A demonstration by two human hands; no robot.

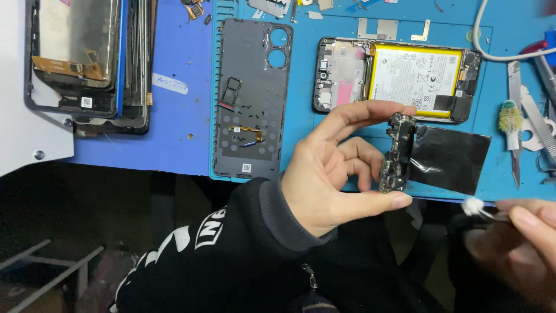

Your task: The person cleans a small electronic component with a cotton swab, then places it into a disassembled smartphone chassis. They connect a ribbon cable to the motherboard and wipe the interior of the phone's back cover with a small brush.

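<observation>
The left hand (327,168) was raised over the near edge of the worktop (174,127), its grip clamped on a small dark board (395,152): the forefinger pressed on the board's top end and the thumb on its bottom end, so that the board stood nearly upright between them, the other fingers curled behind it. The right hand (515,243) sat low at the right edge of the view, blurred, its grip pinched together on a swab (476,207) whose white tip pointed left, near the board's lower end but apart from it. Just behind the board a black sheet (454,156) lay flat on the blue mat (304,75). Farther back on the mat lay an opened phone (397,78), its yellow-edged white battery (414,76) showing, with a pink patch to the left of the battery. To the left of the phone lay a grey back cover (250,98), inside up, with two round holes at its top, and on it a card tray (230,91) and a small orange flex (246,134). At the far left a stack of screens (87,58) lay on the worktop, the top one with an orange flex across it. At the right edge a brush (511,119) with a tufted head lay beside metal tweezers (541,124), and a white cable (492,46) curved across the upper right corner. Two small metal plates (377,29) lay on the mat above the phone. A black sleeve (243,249) with white print covered the left forearm.
</observation>
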